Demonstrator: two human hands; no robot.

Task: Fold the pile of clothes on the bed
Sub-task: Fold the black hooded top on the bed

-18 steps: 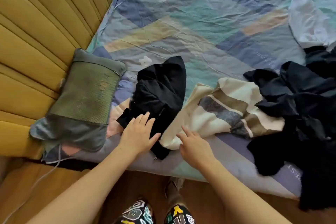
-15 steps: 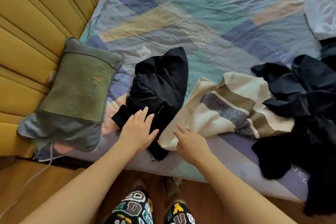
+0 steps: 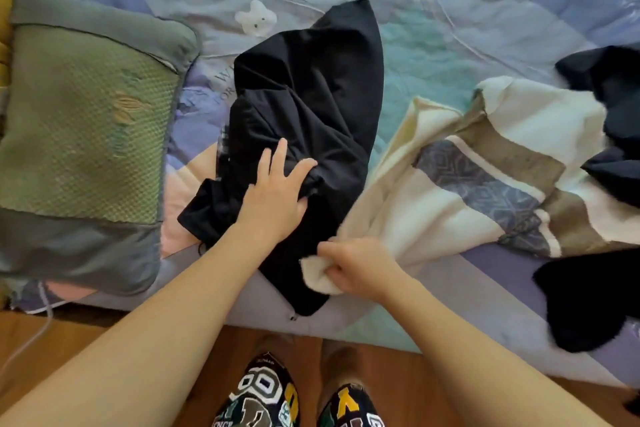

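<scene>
Bed: patchwork quilt (image 3: 450, 28) in blue, teal, lilac and pale yellow covers it, creased, with a small white bear motif (image 3: 255, 20) just above the black garment; I stand at its near edge over a wooden floor (image 3: 408, 385).
Pillow: green and grey pillow (image 3: 86, 135) lies at my left on the quilt, near the black garment but apart from it.
Black garment: crumpled black garment (image 3: 311, 87) lies in front of me, between the pillow and the striped piece, its lower end reaching the edge of the bed.
Left hand: my left hand (image 3: 277, 198) rests flat on the black garment, fingers (image 3: 278, 156) straight and spread a little, thumb out to the right, pressing the cloth.
Striped garment: cream garment (image 3: 478, 184) with brown and blue-grey bands lies to the right of the black one, its near corner touching it.
Right hand: my right hand (image 3: 356, 263) is curled round the near cream corner of the striped garment, bunching it in the fist.
Pile: dark clothes (image 3: 609, 87) lie heaped at the far right, overlapping the striped garment's right edge; another dark piece (image 3: 588, 298) lies lower right near the bed's edge.
Legs: patterned shorts (image 3: 263, 399) with letters show at the bottom.
</scene>
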